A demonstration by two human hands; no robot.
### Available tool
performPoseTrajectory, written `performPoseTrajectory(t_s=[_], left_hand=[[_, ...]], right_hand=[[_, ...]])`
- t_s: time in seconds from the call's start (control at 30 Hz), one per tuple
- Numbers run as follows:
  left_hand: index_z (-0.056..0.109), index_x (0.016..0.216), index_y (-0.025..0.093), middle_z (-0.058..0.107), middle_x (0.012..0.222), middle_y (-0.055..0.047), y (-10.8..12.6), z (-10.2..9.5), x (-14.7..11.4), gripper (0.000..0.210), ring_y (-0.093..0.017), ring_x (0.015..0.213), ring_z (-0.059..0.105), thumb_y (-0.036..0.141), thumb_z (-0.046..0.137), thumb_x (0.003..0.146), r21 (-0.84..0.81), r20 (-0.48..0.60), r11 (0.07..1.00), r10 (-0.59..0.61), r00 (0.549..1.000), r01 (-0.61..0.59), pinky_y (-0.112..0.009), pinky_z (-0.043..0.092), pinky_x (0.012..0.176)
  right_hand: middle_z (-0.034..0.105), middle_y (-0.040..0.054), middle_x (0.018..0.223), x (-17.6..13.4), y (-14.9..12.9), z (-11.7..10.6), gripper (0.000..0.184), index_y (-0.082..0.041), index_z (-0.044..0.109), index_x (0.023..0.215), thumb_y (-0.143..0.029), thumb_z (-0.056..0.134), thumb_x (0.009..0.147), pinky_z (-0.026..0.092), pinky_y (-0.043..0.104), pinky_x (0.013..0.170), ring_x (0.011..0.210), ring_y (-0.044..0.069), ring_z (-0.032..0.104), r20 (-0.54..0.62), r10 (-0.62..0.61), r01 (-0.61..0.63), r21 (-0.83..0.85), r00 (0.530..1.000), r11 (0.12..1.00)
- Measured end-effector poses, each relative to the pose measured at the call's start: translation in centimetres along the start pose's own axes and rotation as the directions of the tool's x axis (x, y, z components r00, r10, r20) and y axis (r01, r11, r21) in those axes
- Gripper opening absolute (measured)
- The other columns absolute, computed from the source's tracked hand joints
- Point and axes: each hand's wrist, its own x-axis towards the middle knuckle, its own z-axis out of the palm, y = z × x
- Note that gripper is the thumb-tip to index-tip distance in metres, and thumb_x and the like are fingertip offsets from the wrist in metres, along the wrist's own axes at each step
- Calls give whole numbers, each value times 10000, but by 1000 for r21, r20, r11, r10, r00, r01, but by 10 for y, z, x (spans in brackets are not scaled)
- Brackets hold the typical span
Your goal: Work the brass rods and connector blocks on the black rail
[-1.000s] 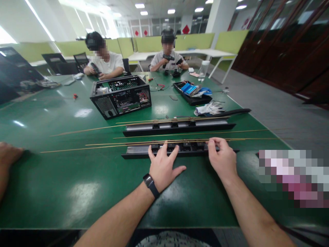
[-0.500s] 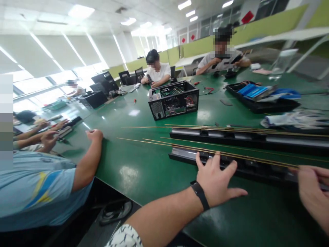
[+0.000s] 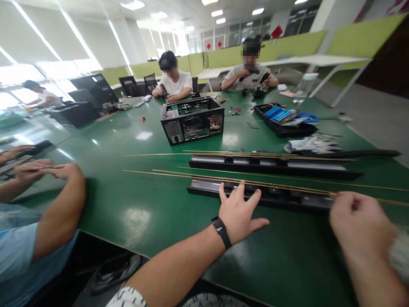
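A long black channel-shaped bar (image 3: 306, 201) with a silvery strip inside lies nearest me on the green table. Thin brass-coloured rods (image 3: 281, 186) run lengthwise above it. My left hand (image 3: 238, 209) is open, its fingers spread and the fingertips resting on the bar and its rods. At the bar's right end, my right hand (image 3: 358, 217) is closed in a pinch round the rods, which show on both sides of it; the fingertips are partly hidden. A second black bar (image 3: 271, 167) lies parallel behind, with more brass-coloured rods (image 3: 153, 154) along it.
An open computer case (image 3: 193, 121) stands beyond the bars. Farther right are a black tray (image 3: 281, 128) with blue items and pale gloves (image 3: 313, 145). At left, a co-worker's arm (image 3: 60, 217) rests over the table. Two people sit across the table.
The view has swung to the right, so the table's contents sit further left. More of my right hand and forearm shows. My left hand stays spread on the near bar.
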Motion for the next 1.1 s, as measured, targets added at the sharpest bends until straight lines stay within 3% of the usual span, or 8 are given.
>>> performPoseTrajectory(t_s=[0.07,0.23,0.43,0.73,1.0,1.1], left_hand=[[457,1535,323,451,1581,-231,1,1,0,799,-364,1382,518,696,675,863,19,2,1000,-7,1000,7,-770,167,1181],[471,1529,334,435,1598,-234,1,2,0,775,-352,1384,525,694,666,871,38,7,999,-15,1000,14,-749,154,1196],[482,1525,340,444,1593,-227,2,1,-1,759,-360,1375,531,683,669,874,52,4,998,-21,1000,21,-749,155,1194],[494,1519,337,438,1597,-235,1,3,0,763,-372,1351,552,676,688,863,73,0,997,-12,1000,12,-754,157,1189],[505,1515,324,451,1588,-241,0,2,0,735,-379,1381,528,652,682,882,63,-4,998,-1,1000,1,-761,182,1175],[513,1510,324,459,1583,-240,0,3,0,736,-385,1375,532,645,696,874,62,-7,998,-3,1000,3,-764,185,1172]], right_hand=[[741,202,855,-1,-13,-8,239,-260,750,904,-372,544,855,392,474,680,759,350,667,29,31,-29,-63,999,998],[764,148,897,-12,-26,-12,305,-216,720,945,-422,495,941,445,427,760,824,328,685,74,-33,35,-30,997,999],[792,101,993,-36,-38,-9,301,-229,707,1059,-431,504,968,496,409,850,959,305,713,213,-212,198,84,954,977],[790,96,987,-46,-40,-4,296,-198,690,1108,-422,569,958,528,404,897,920,270,731,191,-397,355,221,898,908],[794,93,938,-35,-36,-9,259,-209,717,1008,-387,531,982,520,433,904,935,297,733,144,-299,281,129,943,951],[792,92,949,-38,-37,-8,237,-207,705,1033,-384,560,969,533,419,892,929,286,738,159,-323,298,161,933,941]])
